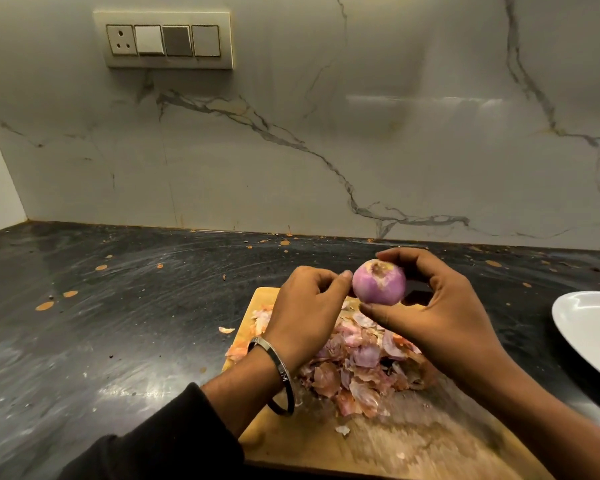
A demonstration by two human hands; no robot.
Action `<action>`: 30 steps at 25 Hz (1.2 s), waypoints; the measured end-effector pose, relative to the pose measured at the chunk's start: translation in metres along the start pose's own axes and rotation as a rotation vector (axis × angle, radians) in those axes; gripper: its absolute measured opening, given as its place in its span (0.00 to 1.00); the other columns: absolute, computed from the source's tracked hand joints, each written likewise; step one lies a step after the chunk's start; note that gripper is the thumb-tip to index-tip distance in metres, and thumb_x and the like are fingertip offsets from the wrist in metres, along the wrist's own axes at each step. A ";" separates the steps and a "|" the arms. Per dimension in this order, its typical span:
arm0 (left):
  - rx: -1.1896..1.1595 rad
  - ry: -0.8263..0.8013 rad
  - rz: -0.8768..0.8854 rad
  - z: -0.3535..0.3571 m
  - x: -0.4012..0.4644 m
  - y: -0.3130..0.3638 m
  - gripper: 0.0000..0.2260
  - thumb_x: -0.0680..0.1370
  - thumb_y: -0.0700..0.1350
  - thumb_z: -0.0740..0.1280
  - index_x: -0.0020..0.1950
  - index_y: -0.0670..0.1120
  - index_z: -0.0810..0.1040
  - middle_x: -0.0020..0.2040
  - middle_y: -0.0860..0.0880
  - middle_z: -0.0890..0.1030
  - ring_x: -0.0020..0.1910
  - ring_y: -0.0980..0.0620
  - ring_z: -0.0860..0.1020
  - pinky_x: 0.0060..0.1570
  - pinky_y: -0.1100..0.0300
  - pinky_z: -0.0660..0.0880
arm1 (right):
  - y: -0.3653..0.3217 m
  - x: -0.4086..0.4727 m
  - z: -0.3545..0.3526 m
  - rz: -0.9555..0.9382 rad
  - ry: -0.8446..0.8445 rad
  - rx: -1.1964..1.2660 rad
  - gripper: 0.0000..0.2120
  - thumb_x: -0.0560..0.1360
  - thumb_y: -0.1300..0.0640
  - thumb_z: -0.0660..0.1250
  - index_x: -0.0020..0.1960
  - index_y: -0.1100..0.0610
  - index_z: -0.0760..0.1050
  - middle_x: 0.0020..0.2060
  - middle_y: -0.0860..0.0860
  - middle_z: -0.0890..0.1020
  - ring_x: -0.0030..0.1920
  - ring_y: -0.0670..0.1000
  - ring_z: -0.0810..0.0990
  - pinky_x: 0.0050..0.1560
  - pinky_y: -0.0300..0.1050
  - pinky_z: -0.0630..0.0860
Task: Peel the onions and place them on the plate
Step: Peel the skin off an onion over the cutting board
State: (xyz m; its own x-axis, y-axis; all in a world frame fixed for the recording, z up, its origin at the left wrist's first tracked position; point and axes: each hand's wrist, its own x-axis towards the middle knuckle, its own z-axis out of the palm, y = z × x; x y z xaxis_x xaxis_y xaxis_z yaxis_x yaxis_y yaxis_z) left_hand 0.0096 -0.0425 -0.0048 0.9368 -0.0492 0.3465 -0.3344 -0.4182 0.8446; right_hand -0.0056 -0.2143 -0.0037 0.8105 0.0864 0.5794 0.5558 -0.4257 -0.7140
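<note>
At frame centre, I see the right hand (440,313) gripping the peeled onion (379,280); left hand (309,303) fingertips pinch at its side, above the peels (357,362).

1. A dark, glossy desk (118,323) fills the lower half of the frame, flecked with orange spots and pale smears.
2. A wooden cutting board (413,441) lies on it at lower centre, one corner pointing toward the wall.
3. A white marble-patterned backsplash (326,133) with grey veins covers the upper half.
4. A cream switch panel (163,39) sits on it at upper left, holding one three-pin socket and three rocker switches.
</note>
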 end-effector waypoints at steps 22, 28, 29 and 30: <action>-0.138 0.065 0.247 -0.003 -0.007 0.010 0.04 0.77 0.35 0.70 0.48 0.43 0.81 0.49 0.51 0.82 0.46 0.56 0.82 0.43 0.56 0.82 | 0.003 0.001 0.001 -0.085 -0.042 -0.085 0.34 0.62 0.61 0.82 0.63 0.46 0.73 0.57 0.41 0.80 0.56 0.44 0.81 0.53 0.33 0.79; -0.123 0.022 0.202 -0.003 -0.004 0.011 0.05 0.81 0.37 0.64 0.46 0.45 0.76 0.49 0.50 0.74 0.44 0.54 0.77 0.37 0.64 0.79 | 0.001 0.001 0.004 0.109 -0.118 0.282 0.30 0.61 0.57 0.76 0.62 0.48 0.76 0.54 0.46 0.83 0.52 0.44 0.85 0.48 0.35 0.80; -0.135 0.013 0.194 -0.002 -0.004 0.011 0.05 0.81 0.37 0.63 0.46 0.45 0.76 0.49 0.50 0.74 0.44 0.54 0.76 0.38 0.63 0.79 | 0.001 0.001 0.004 0.130 -0.120 0.322 0.30 0.61 0.57 0.75 0.62 0.48 0.76 0.54 0.45 0.84 0.53 0.45 0.85 0.48 0.36 0.81; -0.118 0.022 0.204 -0.002 -0.004 0.011 0.05 0.81 0.37 0.63 0.47 0.45 0.76 0.50 0.50 0.74 0.45 0.53 0.76 0.39 0.62 0.79 | 0.001 0.001 0.004 0.146 -0.121 0.344 0.30 0.61 0.56 0.75 0.63 0.48 0.76 0.54 0.44 0.84 0.53 0.46 0.85 0.49 0.37 0.81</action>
State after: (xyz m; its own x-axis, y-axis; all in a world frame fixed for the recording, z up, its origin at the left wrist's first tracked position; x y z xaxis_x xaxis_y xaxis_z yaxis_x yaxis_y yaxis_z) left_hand 0.0024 -0.0452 0.0035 0.8463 -0.1019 0.5228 -0.5278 -0.2921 0.7975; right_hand -0.0032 -0.2109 -0.0057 0.8902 0.1618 0.4259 0.4457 -0.1163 -0.8876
